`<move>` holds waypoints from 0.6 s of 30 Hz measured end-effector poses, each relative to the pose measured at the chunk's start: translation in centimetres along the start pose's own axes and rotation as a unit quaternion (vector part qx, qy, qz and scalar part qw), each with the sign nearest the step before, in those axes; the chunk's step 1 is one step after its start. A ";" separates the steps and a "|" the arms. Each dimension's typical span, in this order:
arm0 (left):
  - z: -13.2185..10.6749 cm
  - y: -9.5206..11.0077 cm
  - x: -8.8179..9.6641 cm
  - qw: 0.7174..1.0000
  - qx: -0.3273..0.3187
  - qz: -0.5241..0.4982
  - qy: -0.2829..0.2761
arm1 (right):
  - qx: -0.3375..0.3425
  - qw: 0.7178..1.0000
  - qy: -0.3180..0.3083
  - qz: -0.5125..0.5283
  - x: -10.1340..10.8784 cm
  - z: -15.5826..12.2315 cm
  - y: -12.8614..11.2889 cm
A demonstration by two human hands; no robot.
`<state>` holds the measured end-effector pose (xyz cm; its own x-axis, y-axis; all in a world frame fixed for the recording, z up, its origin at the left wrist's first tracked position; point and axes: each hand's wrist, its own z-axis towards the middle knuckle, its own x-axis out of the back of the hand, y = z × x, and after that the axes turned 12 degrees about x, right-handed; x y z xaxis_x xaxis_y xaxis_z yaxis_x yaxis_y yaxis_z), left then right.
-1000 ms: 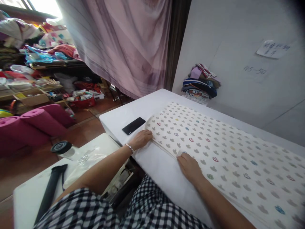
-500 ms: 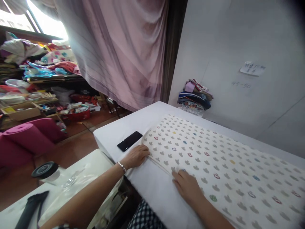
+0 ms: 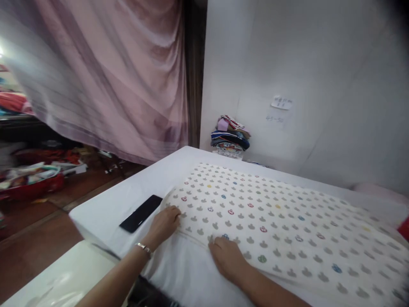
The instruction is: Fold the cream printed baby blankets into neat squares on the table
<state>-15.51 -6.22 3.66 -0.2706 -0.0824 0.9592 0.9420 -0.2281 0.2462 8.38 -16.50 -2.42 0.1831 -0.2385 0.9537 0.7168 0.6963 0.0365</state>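
As our view swung right, our left hand (image 3: 164, 224) and right hand (image 3: 227, 257) stayed half-curled on the near border of the patterned cloth (image 3: 271, 221), inside the near edge of the worktop (image 3: 150, 183), apparently just steadying it, though we could not tell whether either grip pinched fabric.

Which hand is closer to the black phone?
Left. The left hand is beside the phone; the right hand is farther right, on the near edge of the patterned cloth.
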 end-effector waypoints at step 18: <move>2.3 1.3 -4.0 0.989 -0.109 0.078 -0.056 | -0.400 0.903 -0.111 0.109 7.0 -16.6 12.2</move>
<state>-12.76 -3.97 0.46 -0.0903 -0.0273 0.9955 0.9023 -0.4253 0.0702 29.62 -20.91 -0.27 0.3033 0.0481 0.9517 0.9529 -0.0225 -0.3025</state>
